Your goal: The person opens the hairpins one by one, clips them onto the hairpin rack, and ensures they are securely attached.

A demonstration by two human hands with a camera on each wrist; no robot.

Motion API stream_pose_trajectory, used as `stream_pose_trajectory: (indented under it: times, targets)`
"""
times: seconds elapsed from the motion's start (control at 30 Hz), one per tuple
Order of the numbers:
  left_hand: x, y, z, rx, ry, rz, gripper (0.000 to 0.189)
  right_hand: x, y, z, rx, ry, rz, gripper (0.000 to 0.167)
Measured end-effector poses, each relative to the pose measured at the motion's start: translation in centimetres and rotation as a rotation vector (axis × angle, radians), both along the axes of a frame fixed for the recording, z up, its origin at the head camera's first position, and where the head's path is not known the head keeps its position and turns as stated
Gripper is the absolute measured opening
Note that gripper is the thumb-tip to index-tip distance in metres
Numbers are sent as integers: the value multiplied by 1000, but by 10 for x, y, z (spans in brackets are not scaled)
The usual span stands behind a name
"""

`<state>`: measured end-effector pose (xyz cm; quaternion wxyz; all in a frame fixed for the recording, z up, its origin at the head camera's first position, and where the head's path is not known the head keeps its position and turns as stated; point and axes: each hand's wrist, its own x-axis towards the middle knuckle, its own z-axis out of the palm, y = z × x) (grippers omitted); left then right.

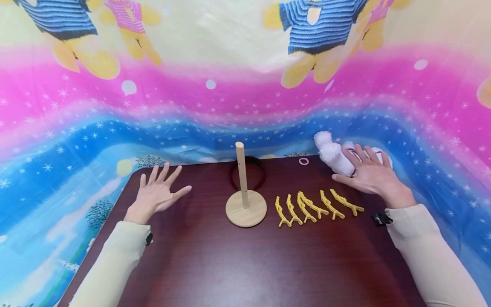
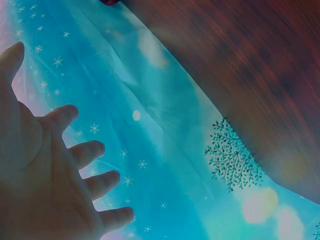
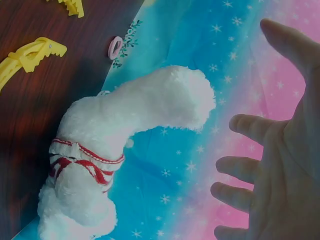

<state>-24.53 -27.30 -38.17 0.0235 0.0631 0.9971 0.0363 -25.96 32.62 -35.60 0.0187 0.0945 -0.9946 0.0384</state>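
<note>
My left hand [image 1: 157, 194] is spread over the left part of the table, fingers straight, holding nothing. In the left wrist view its palm [image 2: 40, 170] shows against the blue cloth. My right hand [image 1: 372, 172] is spread too, fingers extended, and overlaps a white plush toy [image 1: 339, 161] in the head view. A gap shows between the fingers and the toy with red-trimmed bands [image 3: 95, 120] in the right wrist view. Left of that hand lies a row of several yellow toothed clips [image 1: 307, 209]. Between the hands stands a light wooden post on a round base [image 1: 245, 217].
Behind the post is a dark red hoop [image 1: 264, 172], partly hidden by it. A small pink ring [image 1: 304, 161] lies near the back edge of the dark wooden table [image 1: 245, 264]. A printed cloth [image 1: 215, 102] with bears and snowflakes hangs around the back and sides.
</note>
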Motion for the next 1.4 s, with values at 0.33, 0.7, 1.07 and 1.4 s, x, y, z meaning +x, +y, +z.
stream_pose_trajectory:
  times: [0.33, 0.7, 1.07, 1.4]
  targets:
    - [0, 8, -5, 70, -2, -52, 87, 0, 3, -1, -25, -43, 42, 98]
    - [1, 19, -12, 101, 46, -159, 80, -1, 8, -6, -90, -28, 81, 90]
    - [6, 34, -22, 203, 39, -244, 74, 0, 12, -13, -168, -72, 102, 78]
    - [14, 52, -38, 230, 13, -318, 71, 2, 22, -32, -237, -20, 144, 59]
